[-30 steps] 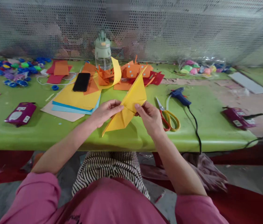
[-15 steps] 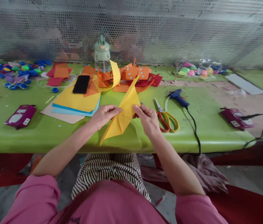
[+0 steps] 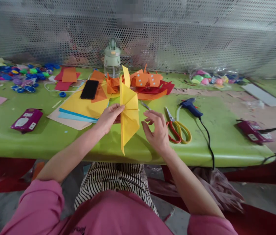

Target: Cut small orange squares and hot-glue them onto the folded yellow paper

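Observation:
A creased sheet of yellow paper (image 3: 131, 112) is held upright above the table's front part, its folds meeting at the left edge. My left hand (image 3: 111, 117) pinches that edge between thumb and fingers. My right hand (image 3: 157, 130) is apart from the paper, just right of it, with bent fingers and the thumb separated, nothing visible between them. Behind its fingertips shows a thin grey pointed tool (image 3: 145, 105); its other end is hidden. Scissors (image 3: 177, 129) with red and yellow handles lie right of my right hand, and a blue glue gun (image 3: 191, 107) lies beyond them.
On the green table (image 3: 84, 147) are a phone (image 3: 89, 89), stacked coloured paper (image 3: 79, 107), orange paper pieces (image 3: 147, 78), a bottle (image 3: 112, 58), purple packs (image 3: 26, 120), a bag of coloured pieces (image 3: 213, 78) and blue bits (image 3: 37, 73). The glue gun's cord (image 3: 207, 140) hangs over the edge.
My right hand has let go of the yellow paper and moved slightly right. The paper has turned from a slant to nearly upright in my left hand. The whole view has shifted a little.

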`<state>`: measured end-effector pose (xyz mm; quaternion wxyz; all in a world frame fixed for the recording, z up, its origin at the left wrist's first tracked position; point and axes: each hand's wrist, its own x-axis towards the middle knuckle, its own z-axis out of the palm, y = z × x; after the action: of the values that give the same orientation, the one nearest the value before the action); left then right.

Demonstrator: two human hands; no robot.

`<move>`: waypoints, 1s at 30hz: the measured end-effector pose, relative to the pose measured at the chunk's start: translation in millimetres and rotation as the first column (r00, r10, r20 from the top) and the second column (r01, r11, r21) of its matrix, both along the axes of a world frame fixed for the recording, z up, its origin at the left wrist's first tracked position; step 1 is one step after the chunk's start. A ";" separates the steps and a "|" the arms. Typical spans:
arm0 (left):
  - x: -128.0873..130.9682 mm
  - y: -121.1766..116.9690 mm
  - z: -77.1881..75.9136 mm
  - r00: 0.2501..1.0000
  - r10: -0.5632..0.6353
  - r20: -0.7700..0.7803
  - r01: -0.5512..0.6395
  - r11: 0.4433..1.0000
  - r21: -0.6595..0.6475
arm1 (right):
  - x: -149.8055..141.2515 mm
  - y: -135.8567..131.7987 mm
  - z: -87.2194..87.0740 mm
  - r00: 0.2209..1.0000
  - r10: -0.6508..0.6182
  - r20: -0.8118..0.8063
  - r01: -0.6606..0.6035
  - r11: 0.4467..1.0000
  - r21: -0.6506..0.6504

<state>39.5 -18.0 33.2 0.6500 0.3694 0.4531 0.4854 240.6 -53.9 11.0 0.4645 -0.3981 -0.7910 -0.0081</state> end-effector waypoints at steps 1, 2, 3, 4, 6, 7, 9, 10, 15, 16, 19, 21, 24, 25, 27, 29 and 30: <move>0.1 -0.3 -0.4 1.000 -0.004 0.007 0.004 1.000 -0.004 | 0.8 0.2 -1.2 0.997 -0.002 0.083 -0.004 0.997 0.075; 0.4 -0.8 -1.0 1.000 -0.011 0.014 0.011 1.000 -0.010 | 1.3 0.7 -2.0 0.989 -0.008 0.147 -0.011 0.992 0.129; 0.8 -1.4 -1.5 1.000 -0.019 0.019 0.019 1.000 -0.017 | 1.4 1.6 -2.4 0.981 -0.017 0.192 -0.015 0.986 0.164; 1.4 -2.1 -2.0 0.999 -0.027 0.022 0.028 0.999 -0.026 | 1.4 2.7 -2.5 0.975 -0.025 0.222 -0.017 0.983 0.183; 2.4 -3.7 -2.8 0.999 -0.047 0.021 0.048 0.998 -0.044 | 0.9 5.0 -2.6 0.969 -0.031 0.247 -0.018 0.981 0.195; 2.9 -4.5 -3.0 0.998 -0.058 0.021 0.059 0.997 -0.050 | 0.8 6.1 -2.9 0.969 -0.031 0.247 -0.019 0.980 0.197; 3.4 -6.0 -3.0 0.997 -0.072 0.025 0.073 0.996 -0.057 | 1.0 7.6 -4.3 0.971 -0.022 0.240 -0.027 0.980 0.199; 3.4 -6.7 -2.9 0.996 -0.077 0.032 0.079 0.995 -0.057 | 1.3 8.0 -5.3 0.971 -0.015 0.238 -0.033 0.980 0.197; 1.9 -7.4 -1.5 0.996 -0.078 0.042 0.080 0.995 -0.057 | 2.1 6.4 -9.0 0.981 0.005 0.192 -0.034 0.988 0.148; 1.4 -7.0 -1.7 0.997 -0.073 0.030 0.074 0.995 -0.060 | 2.0 5.7 -8.8 0.986 0.005 0.169 -0.027 0.991 0.128; -0.2 -5.0 -3.8 0.998 -0.063 0.004 0.063 0.996 -0.061 | 2.5 3.7 -7.9 0.991 -0.012 0.136 0.004 0.998 0.064; -1.4 -3.2 -5.8 0.998 -0.059 0.004 0.059 0.997 -0.055 | 4.4 2.2 -8.8 0.986 -0.031 0.162 0.024 0.999 0.043; -2.9 -1.5 -7.8 0.999 -0.045 0.002 0.045 0.998 -0.054 | 8.5 -0.7 -13.1 0.970 -0.049 0.239 0.030 0.996 0.084; -3.2 -1.3 -7.8 0.999 -0.042 0.002 0.042 0.998 -0.057 | 9.6 -2.0 -14.7 0.959 -0.053 0.277 0.023 0.993 0.113; -3.3 -1.8 -7.3 0.999 -0.039 0.008 0.039 0.997 -0.066 | 10.7 -4.6 -16.6 0.925 -0.058 0.376 -0.008 0.985 0.172; -3.0 -2.8 -6.4 0.999 -0.050 0.023 0.051 0.996 -0.074 | 10.2 -6.8 -16.7 0.879 -0.062 0.472 -0.043 0.977 0.209; -2.9 -3.3 -6.1 0.998 -0.062 0.031 0.064 0.995 -0.076 | 9.6 -7.4 -16.4 0.862 -0.068 0.503 -0.057 0.972 0.229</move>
<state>36.6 -21.3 27.1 0.6850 0.3514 0.4503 0.4522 250.2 -61.3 -5.3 0.2839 -0.3261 -0.8775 -0.2075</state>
